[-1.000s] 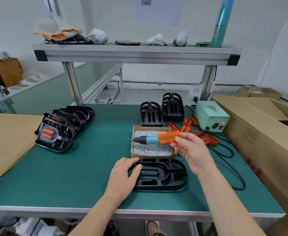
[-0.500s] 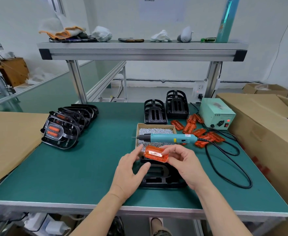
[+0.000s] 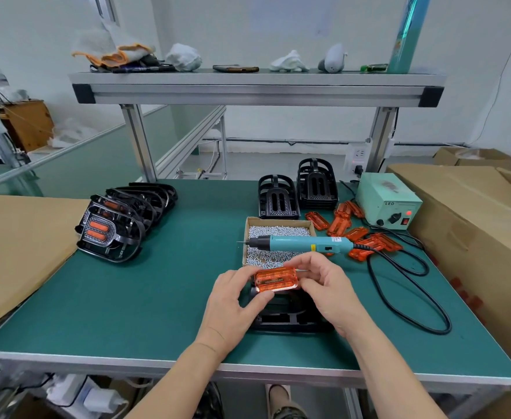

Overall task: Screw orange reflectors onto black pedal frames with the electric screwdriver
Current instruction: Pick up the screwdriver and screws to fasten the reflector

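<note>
Change: orange reflector (image 3: pixel 275 279) has come down from above the screw box (image 3: pixel 278 219) to its near side. It now sits right over the black pedal frame (image 3: pixel 284 320), with both hands on it.
Left hand (image 3: pixel 233 300): off the frame now, thumb and fingers pinching the reflector's left end.
Right hand (image 3: pixel 329 291): pinching the right end, fingers curled over the far edge.
Vs 1 s ago: right hand alone held the reflector up over the screw box while the left hand lay on the frame. Half a second back both hands were already on it, a bit higher.
Frame: flat on the tabletop (image 3: pixel 127 297), just near-side of the screw box, mostly hidden by the hands. Can't tell if the reflector is seated or only hovering.
Screwdriver: electric screwdriver (image 3: pixel 302 244) lies across the screw box, bit pointing left, nobody holding it, same spot as before.
Meaning: looks like the seating step, with no screw driven on this unit yet. The reflector likely needs lining up in its recess before a hand frees up for the driver.
Stock: loose reflectors (image 3: pixel 366 240) right of the screw box, bare frames (image 3: pixel 278 201) behind it, finished pedals (image 3: pixel 118 225) well to its left.
</note>
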Tool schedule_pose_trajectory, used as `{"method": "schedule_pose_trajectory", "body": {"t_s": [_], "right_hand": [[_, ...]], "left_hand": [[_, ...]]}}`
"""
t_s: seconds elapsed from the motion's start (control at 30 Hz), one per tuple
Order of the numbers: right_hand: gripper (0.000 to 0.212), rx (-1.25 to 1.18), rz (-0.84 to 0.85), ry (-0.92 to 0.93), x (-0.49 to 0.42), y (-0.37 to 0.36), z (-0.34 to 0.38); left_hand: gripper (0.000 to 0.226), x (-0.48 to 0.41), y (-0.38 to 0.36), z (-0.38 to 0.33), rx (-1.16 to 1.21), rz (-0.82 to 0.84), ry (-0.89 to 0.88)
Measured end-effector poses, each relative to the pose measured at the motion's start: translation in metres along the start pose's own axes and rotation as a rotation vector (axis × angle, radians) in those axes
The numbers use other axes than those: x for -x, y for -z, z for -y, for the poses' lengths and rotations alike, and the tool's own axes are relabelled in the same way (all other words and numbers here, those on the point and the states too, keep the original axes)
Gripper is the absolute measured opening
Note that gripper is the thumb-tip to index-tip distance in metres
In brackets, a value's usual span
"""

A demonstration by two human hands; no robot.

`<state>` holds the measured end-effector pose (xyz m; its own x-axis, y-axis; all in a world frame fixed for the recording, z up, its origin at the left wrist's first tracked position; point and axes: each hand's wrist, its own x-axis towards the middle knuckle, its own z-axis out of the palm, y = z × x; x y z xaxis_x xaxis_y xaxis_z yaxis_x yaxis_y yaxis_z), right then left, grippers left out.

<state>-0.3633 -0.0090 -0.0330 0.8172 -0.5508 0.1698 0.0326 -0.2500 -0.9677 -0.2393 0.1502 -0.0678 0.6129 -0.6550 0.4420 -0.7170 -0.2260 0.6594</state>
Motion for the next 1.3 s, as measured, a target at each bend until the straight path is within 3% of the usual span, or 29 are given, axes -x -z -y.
{"method": "schedule_pose_trajectory", "body": {"t_s": [0.23,0.37,0.83,1.07,1.3], "right_hand": [[0.025,0.117,-0.07,-0.018,0.0033,0.0012,0.0018],[0.026,0.228,-0.088,-0.017,0.0045,-0.0009,0.0034],[0.022,0.286,-0.155,-0.077,0.0067,-0.0028,0.0045],[0.023,0.6,-0.141,0.037,0.0048,-0.0032,0.008],[0.015,0.706,-0.085,-0.038,0.0056,-0.0045,0.0081]], "left_hand": [[0.044,0.0001,-0.0006,0.0017,-0.005,-0.011,0.003],[0.044,-0.0008,-0.0007,0.002,0.007,-0.007,0.009],[0.046,-0.0016,-0.0005,0.0023,-0.014,0.069,0.051],[0.046,-0.0019,0.0005,0.0004,-0.002,0.083,0.066],[0.022,-0.0033,0.005,0.0008,0.256,-0.154,0.296]]}}
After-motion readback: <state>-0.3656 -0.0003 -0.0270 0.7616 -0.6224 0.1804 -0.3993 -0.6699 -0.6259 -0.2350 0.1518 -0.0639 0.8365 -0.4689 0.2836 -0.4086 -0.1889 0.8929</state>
